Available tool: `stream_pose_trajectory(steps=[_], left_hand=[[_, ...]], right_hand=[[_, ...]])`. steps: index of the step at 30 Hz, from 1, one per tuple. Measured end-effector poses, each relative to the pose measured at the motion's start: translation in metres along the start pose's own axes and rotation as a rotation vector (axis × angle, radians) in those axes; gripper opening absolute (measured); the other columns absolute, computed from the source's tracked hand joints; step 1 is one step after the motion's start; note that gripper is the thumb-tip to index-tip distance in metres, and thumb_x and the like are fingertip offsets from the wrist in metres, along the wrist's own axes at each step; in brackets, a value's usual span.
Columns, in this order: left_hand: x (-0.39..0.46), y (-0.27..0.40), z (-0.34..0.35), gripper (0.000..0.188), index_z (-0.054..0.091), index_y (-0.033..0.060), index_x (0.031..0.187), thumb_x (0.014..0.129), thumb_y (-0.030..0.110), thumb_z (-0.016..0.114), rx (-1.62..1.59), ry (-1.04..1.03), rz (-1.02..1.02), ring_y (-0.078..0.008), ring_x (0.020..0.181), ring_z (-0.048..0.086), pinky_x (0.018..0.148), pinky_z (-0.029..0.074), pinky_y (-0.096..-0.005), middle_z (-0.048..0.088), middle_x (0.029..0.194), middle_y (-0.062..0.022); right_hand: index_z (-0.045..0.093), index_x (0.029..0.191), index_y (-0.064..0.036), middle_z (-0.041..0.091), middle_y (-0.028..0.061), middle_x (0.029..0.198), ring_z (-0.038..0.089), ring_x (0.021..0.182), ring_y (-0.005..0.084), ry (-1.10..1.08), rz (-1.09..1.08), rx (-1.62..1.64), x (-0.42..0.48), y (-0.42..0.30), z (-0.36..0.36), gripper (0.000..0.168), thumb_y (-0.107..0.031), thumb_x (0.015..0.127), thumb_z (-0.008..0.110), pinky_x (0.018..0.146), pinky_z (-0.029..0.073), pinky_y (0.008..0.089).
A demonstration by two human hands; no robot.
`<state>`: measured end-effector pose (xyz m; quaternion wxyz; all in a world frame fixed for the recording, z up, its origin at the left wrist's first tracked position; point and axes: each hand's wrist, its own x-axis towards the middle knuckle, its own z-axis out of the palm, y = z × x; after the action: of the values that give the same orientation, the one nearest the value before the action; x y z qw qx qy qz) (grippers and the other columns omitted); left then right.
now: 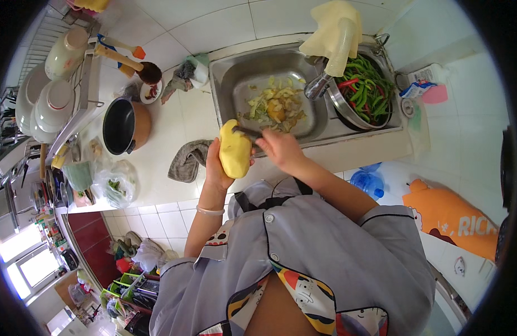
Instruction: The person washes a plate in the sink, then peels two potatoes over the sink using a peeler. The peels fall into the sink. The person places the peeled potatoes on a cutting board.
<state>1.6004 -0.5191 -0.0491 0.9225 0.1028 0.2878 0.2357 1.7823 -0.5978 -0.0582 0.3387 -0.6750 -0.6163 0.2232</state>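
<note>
A peeled potato [235, 152] lies in my left hand [218, 164], held upright near the front rim of the sink. My right hand [281, 150] grips a dark-handled peeler [246, 131], whose head is at the potato's upper end. Behind them, the left basin of the steel sink [235, 71] holds peelings [290, 93] around another rounded yellow-brown potato [276, 110]. To the right, green and red chili peppers [363, 90] fill a metal bowl [336, 101].
The faucet [317, 86], with a ribbed hose and a pale cloth, reaches over the sink. On the counter at left are a grey cloth [186, 161], a black-lined pot [120, 126] and a plastic bag of greens [116, 185]. A dish rack [80, 94] holds bowls.
</note>
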Motion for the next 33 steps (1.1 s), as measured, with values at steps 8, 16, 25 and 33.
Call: stream_pose_trajectory(steps=[8, 16, 25, 33], left_hand=[[0.001, -0.010, 0.001, 0.058, 0.045, 0.0050, 0.126, 0.082, 0.043, 0.051, 0.005, 0.014, -0.047, -0.0314, 0.076, 0.058, 0.062, 0.052, -0.0389, 0.056, 0.109, -0.0190], [-0.003, 0.003, 0.006, 0.059, 0.044, 0.0014, 0.127, 0.083, 0.040, 0.051, 0.057, 0.057, 0.015, -0.0362, 0.092, 0.059, 0.079, 0.052, -0.0482, 0.057, 0.112, -0.0189], [0.007, 0.000, -0.002, 0.055, 0.045, 0.0029, 0.127, 0.085, 0.038, 0.048, 0.003, 0.006, -0.079, -0.0322, 0.079, 0.057, 0.065, 0.053, -0.0404, 0.055, 0.111, -0.0195], [-0.005, 0.008, 0.005, 0.057, 0.044, 0.0029, 0.127, 0.084, 0.040, 0.048, 0.052, -0.040, -0.035, -0.0306, 0.076, 0.057, 0.060, 0.052, -0.0370, 0.055, 0.110, -0.0186]], right_hand=[[0.054, 0.087, -0.004, 0.063, 0.0166, 0.072, 0.062, 0.067, 0.0381, -0.102, 0.223, -0.286, 0.023, 0.022, 0.010, 0.032, -0.034, 0.094, 0.047, 0.061, 0.048, 0.0481], [0.052, 0.082, -0.003, 0.061, 0.0191, 0.068, 0.060, 0.066, 0.0397, 0.057, 0.060, -0.024, 0.003, 0.008, -0.005, 0.028, -0.030, 0.093, 0.050, 0.057, 0.047, 0.0477], [0.050, 0.081, -0.005, 0.060, 0.0164, 0.066, 0.061, 0.063, 0.0379, 0.061, -0.042, -0.110, 0.010, 0.019, 0.007, 0.031, -0.034, 0.091, 0.053, 0.053, 0.047, 0.0474], [0.051, 0.080, -0.005, 0.060, 0.0175, 0.065, 0.061, 0.063, 0.0379, 0.021, 0.212, -0.174, 0.006, 0.048, 0.007, 0.031, -0.033, 0.091, 0.052, 0.054, 0.047, 0.0479]])
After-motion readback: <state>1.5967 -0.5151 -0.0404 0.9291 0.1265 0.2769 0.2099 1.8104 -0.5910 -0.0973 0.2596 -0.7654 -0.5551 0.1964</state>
